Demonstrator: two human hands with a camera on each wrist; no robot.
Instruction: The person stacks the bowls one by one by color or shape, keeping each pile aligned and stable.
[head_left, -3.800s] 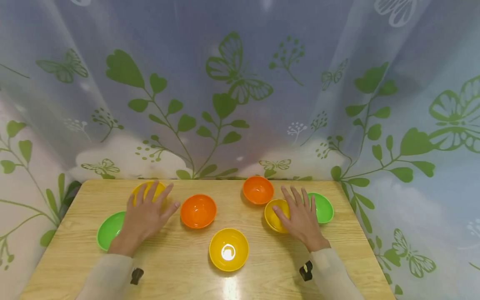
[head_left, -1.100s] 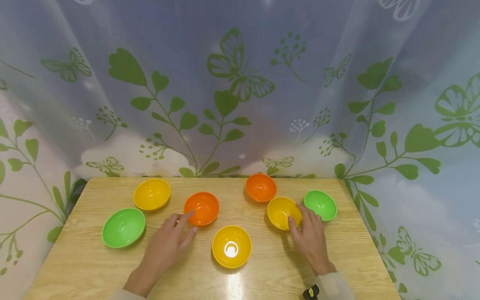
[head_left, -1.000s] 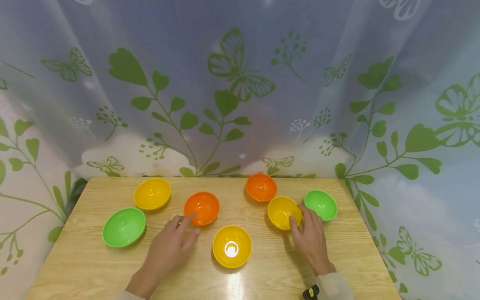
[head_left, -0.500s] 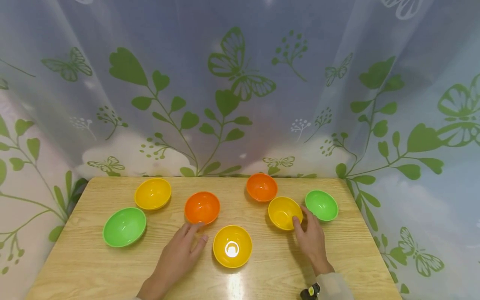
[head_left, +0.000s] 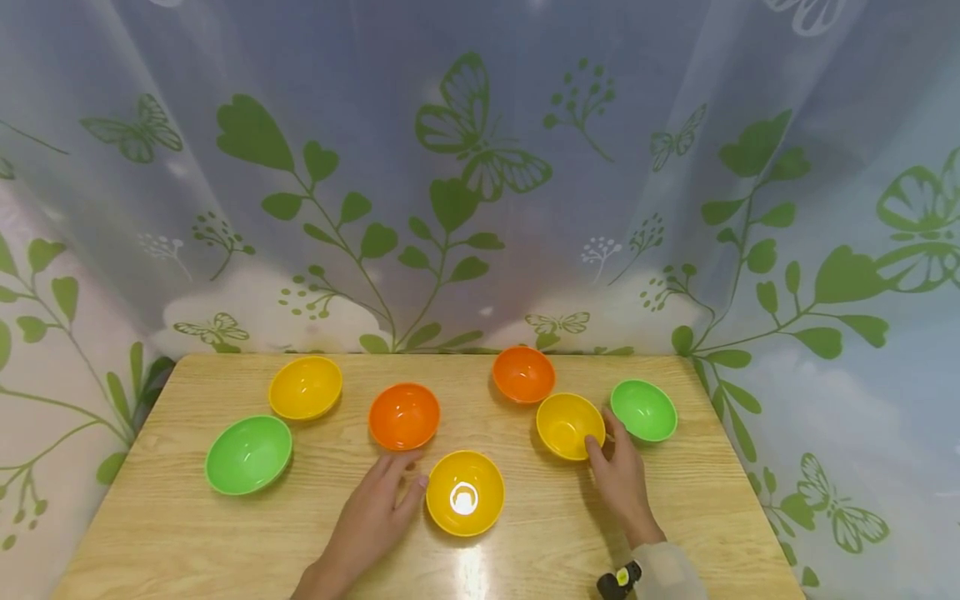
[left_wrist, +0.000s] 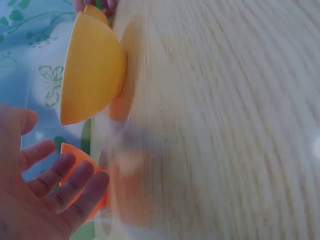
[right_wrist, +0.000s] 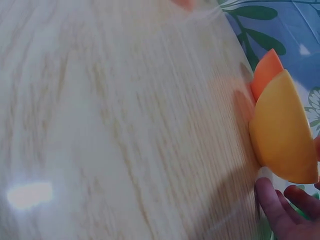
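Note:
In the head view my left hand (head_left: 375,517) is beside the front yellow bowl (head_left: 465,493), its thumb tip right at the bowl's left rim. In the left wrist view, the fingers (left_wrist: 75,185) of this hand are spread and hold nothing. My right hand (head_left: 621,483) is at the right side of another yellow bowl (head_left: 570,427), thumb over its near right rim and fingers around the outer wall. In the right wrist view this yellow bowl (right_wrist: 282,132) stands upright with fingertips (right_wrist: 265,187) close against its base and side.
One orange bowl (head_left: 405,417) sits just beyond my left hand; another orange bowl (head_left: 523,375) is at the back. A green bowl (head_left: 643,411) lies right of my right hand. Far left are a green bowl (head_left: 249,455) and a yellow bowl (head_left: 305,388). A patterned curtain (head_left: 480,208) backs the table (head_left: 187,542).
My left hand has moved from above the far-left bowls, past the orange bowl, to the front yellow bowl. My right hand has drawn back slightly toward the right bowl's near side.

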